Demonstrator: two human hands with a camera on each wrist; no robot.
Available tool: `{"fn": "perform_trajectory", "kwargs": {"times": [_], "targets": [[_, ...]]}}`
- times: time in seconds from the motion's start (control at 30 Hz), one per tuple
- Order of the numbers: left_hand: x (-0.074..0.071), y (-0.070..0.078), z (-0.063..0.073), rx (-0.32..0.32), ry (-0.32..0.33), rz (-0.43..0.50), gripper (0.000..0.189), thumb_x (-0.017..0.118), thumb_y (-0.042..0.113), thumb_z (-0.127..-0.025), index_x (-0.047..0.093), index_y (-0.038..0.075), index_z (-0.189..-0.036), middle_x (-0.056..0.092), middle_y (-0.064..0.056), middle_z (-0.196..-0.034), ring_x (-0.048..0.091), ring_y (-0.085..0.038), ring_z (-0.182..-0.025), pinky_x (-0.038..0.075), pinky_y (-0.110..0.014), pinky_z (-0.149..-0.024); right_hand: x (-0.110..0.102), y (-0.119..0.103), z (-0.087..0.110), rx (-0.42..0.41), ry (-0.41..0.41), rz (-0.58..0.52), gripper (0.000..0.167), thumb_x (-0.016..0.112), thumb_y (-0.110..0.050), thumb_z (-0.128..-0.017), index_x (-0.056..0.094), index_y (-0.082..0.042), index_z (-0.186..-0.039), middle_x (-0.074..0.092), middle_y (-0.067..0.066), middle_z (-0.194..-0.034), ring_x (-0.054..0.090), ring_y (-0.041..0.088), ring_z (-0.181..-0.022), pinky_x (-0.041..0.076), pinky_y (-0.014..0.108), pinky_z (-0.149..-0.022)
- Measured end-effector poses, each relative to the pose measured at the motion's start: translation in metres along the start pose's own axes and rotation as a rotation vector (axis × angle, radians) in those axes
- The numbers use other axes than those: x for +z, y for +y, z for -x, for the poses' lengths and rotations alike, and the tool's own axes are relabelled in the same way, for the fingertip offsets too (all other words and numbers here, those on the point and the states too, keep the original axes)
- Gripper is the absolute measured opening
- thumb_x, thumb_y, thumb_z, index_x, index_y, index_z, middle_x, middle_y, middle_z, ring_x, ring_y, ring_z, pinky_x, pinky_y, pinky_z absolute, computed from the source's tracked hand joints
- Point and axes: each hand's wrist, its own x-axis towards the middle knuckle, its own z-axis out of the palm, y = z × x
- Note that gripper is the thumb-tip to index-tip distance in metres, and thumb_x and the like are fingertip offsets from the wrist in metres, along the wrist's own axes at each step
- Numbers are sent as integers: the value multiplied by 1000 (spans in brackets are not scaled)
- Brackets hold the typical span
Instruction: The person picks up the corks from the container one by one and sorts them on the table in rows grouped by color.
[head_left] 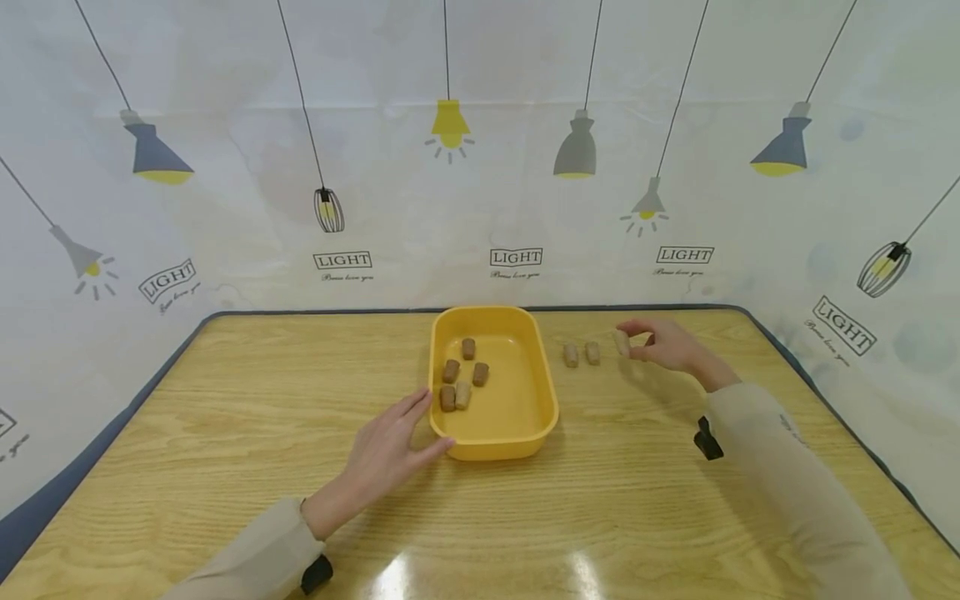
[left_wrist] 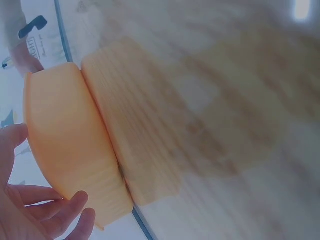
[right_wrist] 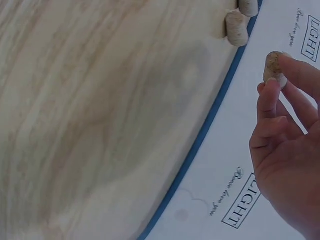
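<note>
1. Hands at work. Left hand (head_left: 382,450): thumb and fingers spread apart, touching the rim of the yellow tray (head_left: 495,451) at its left side and near-left corner. Right hand (head_left: 667,343): thumb and fingers pinching a pale cork-like cylinder (head_left: 622,342).
2. Held cylinder. It is right of the tray, near the far edge of the tabletop (head_left: 615,508); in the right wrist view it is raised, set against the printed backdrop (head_left: 405,200).
3. Pale pair. Two further pale cylinders (head_left: 592,353) rest on the tabletop between tray and right hand, just beside each other, with a strip of wood grain separating them from the tray's right rim. Whether they stand or lie cannot be told.
4. Tray contents. Four brown cylinders (head_left: 481,374) and one pale cylinder (head_left: 462,395) are grouped toward the left wall; the pale one sits close beside the nearest brown one.
5. Room within the tray. Bare yellow floor extends from the group to the right wall and toward the near wall.
6. Room on the tabletop. Wide wood grain lies left of the tray and between the forearms. Behind the tray space is narrow: its far rim visually meets the dark blue border (head_left: 322,312), which also follows both side edges.
7. Sleeves (head_left: 787,483). Both are beige, the right one reaching in over the tabletop's right side.
</note>
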Motion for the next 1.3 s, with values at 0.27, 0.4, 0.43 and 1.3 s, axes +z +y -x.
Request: {"fn": "perform_trajectory", "kwargs": {"times": [0.27,0.4,0.43,1.3], "targets": [[0,0,0,-6,1,-8,71,58,51,-78,48,-1,-125,44,-12,-129,48,-29,-109,44,-41,-80,14,16,0,23,18,-17,44,54,-7,-86,41,12,-124,46,29,-116,45,40,-101,42,44,-73],[1,-1,0,2,10,-12,70,59,50,-78,48,-1,-125,45,-12,-129,49,-28,-108,45,-41,-78,20,21,0,8,41,-18,42,53,-5,-86,42,14,-122,46,31,-115,44,41,-102,42,46,-74],[1,-1,0,3,12,-12,70,59,50,-78,48,-1,-125,45,-11,-129,49,-28,-108,45,-41,-78,21,22,-1,15,45,-18,42,53,-5,-86,42,14,-122,46,31,-115,45,41,-101,42,45,-74],[0,1,0,-15,-8,-1,70,60,49,-77,47,0,-126,44,-12,-129,48,-28,-109,44,-41,-79,34,31,-12,132,65,-63,44,52,-3,-84,41,11,-124,45,29,-117,47,41,-100,40,47,-80]]}}
